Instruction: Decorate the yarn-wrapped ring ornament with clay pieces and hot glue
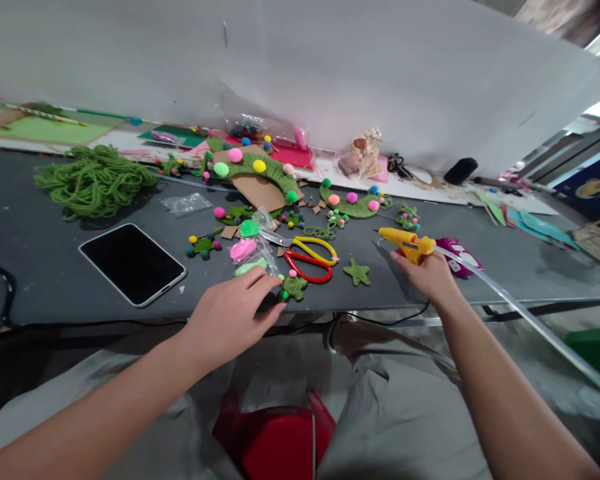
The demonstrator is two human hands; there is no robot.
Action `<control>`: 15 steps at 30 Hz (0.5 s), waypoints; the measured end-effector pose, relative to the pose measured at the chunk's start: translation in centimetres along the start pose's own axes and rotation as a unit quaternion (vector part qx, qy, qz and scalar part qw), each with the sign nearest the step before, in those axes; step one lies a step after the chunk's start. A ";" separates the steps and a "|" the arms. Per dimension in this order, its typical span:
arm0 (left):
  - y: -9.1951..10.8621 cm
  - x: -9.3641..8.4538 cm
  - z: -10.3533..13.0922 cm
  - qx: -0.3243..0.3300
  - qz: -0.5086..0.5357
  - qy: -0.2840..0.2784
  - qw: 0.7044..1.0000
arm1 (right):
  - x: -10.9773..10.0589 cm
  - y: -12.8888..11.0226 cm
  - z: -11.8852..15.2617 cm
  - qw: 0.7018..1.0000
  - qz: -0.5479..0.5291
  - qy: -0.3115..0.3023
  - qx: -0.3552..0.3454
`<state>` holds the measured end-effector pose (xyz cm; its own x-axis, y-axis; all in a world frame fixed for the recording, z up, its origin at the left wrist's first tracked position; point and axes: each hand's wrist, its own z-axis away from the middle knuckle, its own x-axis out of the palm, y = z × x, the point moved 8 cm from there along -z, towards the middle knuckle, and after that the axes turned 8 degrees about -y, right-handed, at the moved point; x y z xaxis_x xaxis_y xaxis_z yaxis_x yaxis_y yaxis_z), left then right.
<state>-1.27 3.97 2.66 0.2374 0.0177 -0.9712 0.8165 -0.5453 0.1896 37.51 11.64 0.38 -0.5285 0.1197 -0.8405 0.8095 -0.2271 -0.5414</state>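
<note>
My left hand [237,313] pinches the left side of a small green yarn-wrapped star [295,289] at the table's front edge. A pink, a pale green and a darker green pom-pom show on that star. In my right hand [430,275] is a yellow hot glue gun [405,244], its nozzle pointing left and a long clear glue stick [510,300] trailing from its back. Between my hands lie a plain green star [357,272] and scissors [307,259] with one red and one yellow handle. Pink and green pom-pom packs [243,250] sit just beyond my left hand.
A phone [133,265] lies to the left, with a heap of green yarn [97,180] behind it. Green yarn-wrapped arcs [260,170] with pom-poms stand further back. A purple packet [459,257] rests beside the glue gun. Under the table is a red stool [275,440].
</note>
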 end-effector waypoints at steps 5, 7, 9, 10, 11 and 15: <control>-0.1 -0.2 0.3 0.004 0.023 -0.003 1.000 | 1.7 1.2 -2.6 0.999 0.032 -0.020 0.037; -0.2 -0.3 0.3 0.002 0.029 -0.004 1.000 | 2.3 1.1 -3.2 0.998 0.044 -0.028 0.045; -0.2 -0.3 0.3 0.000 0.033 -0.007 0.999 | 2.5 0.9 -3.5 0.997 0.057 -0.028 0.048; -0.2 -0.3 0.3 -0.001 0.035 -0.009 0.999 | 2.5 0.8 -3.6 0.996 0.063 -0.025 0.049; -0.2 -0.2 0.3 -0.001 0.037 -0.010 0.999 | 2.5 0.7 -3.6 0.996 0.069 -0.022 0.048; -0.2 -0.2 0.4 -0.002 0.042 -0.011 0.999 | 1.8 0.7 -3.2 0.997 0.074 -0.004 0.036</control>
<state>-1.70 3.77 2.78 0.2945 -0.0463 -0.9545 0.7957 -0.5412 0.2718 37.94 14.82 -1.58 -0.4074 0.0717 -0.9105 0.8583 -0.3106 -0.4085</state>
